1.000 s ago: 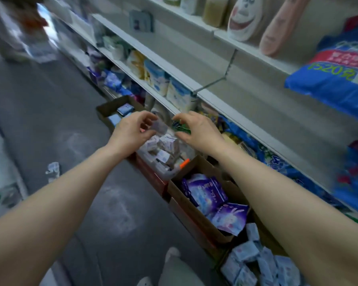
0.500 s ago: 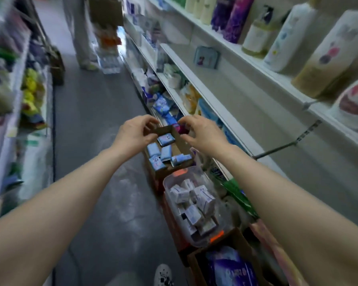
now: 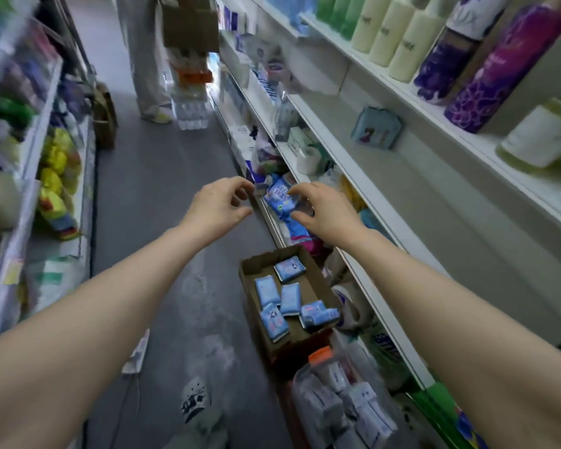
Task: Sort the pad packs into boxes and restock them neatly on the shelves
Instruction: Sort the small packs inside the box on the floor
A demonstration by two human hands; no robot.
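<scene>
My left hand (image 3: 219,205) and my right hand (image 3: 326,212) reach forward side by side with curled fingers. Between them lies a blue pad pack (image 3: 279,196) on the low shelf (image 3: 272,222). My right fingertips and thumb sit at the pack's right edge, and I cannot tell whether they grip it. My left fingertips are just left of the pack, beside a small grey thing. Below my hands an open cardboard box (image 3: 250,270) on the floor holds several small light-blue pad packs (image 3: 290,298).
A clear plastic tub (image 3: 337,403) of white packs stands nearer me than the box. White shelves (image 3: 363,186) with bottles and packs run along the right. Another stocked rack (image 3: 46,163) lines the left. A person (image 3: 146,59) stands down the aisle beside stacked boxes.
My view has swung from the plastic tub up along the aisle. Both hands have moved past the cardboard box to the blue pack on the low shelf.
</scene>
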